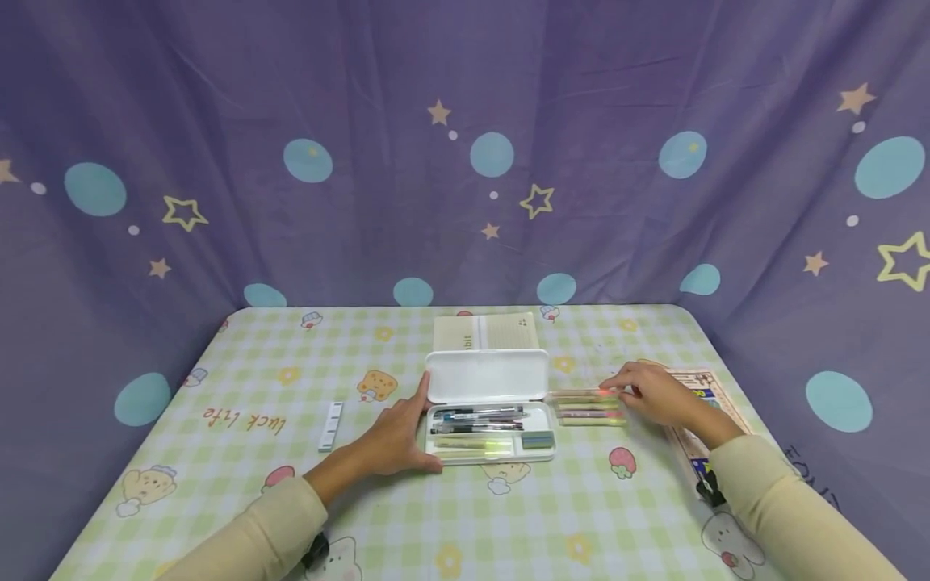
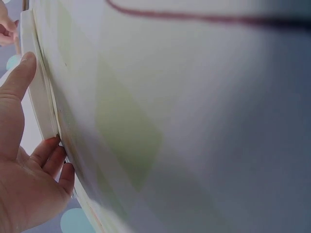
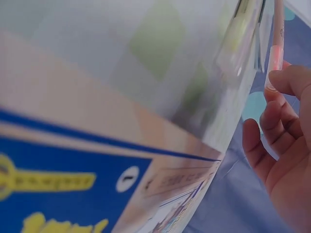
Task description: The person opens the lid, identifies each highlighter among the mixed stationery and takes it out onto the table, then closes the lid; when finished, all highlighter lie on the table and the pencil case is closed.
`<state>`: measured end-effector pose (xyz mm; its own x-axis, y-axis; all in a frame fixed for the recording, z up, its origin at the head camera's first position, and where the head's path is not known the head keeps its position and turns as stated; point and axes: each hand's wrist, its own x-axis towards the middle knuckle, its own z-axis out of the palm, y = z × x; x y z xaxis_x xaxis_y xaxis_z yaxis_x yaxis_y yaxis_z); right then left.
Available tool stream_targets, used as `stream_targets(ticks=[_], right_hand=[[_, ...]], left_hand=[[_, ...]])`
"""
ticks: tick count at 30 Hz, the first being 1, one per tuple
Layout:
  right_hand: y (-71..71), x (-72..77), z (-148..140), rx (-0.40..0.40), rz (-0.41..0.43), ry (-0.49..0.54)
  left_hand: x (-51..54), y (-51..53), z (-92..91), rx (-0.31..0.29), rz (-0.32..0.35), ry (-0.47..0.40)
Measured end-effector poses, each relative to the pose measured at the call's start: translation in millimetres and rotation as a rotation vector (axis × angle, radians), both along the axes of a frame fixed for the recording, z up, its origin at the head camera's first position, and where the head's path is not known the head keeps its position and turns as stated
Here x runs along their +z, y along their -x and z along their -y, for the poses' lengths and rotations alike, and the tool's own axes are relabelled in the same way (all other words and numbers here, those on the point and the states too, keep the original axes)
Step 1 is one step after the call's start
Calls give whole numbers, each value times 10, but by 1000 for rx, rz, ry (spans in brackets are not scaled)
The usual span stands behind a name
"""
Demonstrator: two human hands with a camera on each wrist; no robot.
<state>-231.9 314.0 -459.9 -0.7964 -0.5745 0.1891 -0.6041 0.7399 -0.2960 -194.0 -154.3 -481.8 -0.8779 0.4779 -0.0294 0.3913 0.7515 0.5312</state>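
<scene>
A white pencil case [image 1: 488, 376] lies with its lid raised, holding several pens, a blue-green block [image 1: 538, 440] and yellow highlighters [image 1: 472, 445]. My left hand [image 1: 395, 432] touches its left side, thumb at the front corner and index finger by the lid; in the left wrist view the hand [image 2: 29, 170] lies along the case's edge [image 2: 41, 92]. To the right of the case several slim pens [image 1: 590, 415] lie in a row. My right hand [image 1: 657, 394] pinches the capped end of the rearmost one, a pink-orange pen [image 3: 275, 58] in the right wrist view.
An open notebook or paper [image 1: 501, 332] lies behind the lid. On the left is a small white strip [image 1: 330, 427] with dark marks. A printed sheet or booklet [image 1: 715, 395] lies partly under my right forearm. A purple curtain [image 1: 465, 81] hangs beyond the checked tablecloth [image 1: 523, 532].
</scene>
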Motion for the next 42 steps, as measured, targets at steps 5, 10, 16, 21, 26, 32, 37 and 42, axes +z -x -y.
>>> stream_targets(ticks=[5, 10, 16, 21, 26, 32, 37, 42], right_hand=[[39, -26, -40, -20, 50, -15], [93, -71, -50, -24, 62, -24], [140, -125, -39, -3, 44, -35], [149, -148, -36, -3, 32, -50], [174, -156, -37, -16, 45, -62], [180, -146, -39, -22, 67, -82], [166, -114, -26, -32, 53, -83], [137, -61, 32, -11, 32, -90]], left_hand=[[3, -3, 0, 3, 2, 1], [-6, -4, 8, -2, -7, -1], [-23, -4, 15, -7, -7, -4], [-7, -2, 10, -10, -4, 1], [3, 2, 3, -11, -8, 6], [-4, 4, 10, -5, 1, 6], [-9, 8, 12, -1, -4, 8], [-10, 3, 13, -8, -1, 3]])
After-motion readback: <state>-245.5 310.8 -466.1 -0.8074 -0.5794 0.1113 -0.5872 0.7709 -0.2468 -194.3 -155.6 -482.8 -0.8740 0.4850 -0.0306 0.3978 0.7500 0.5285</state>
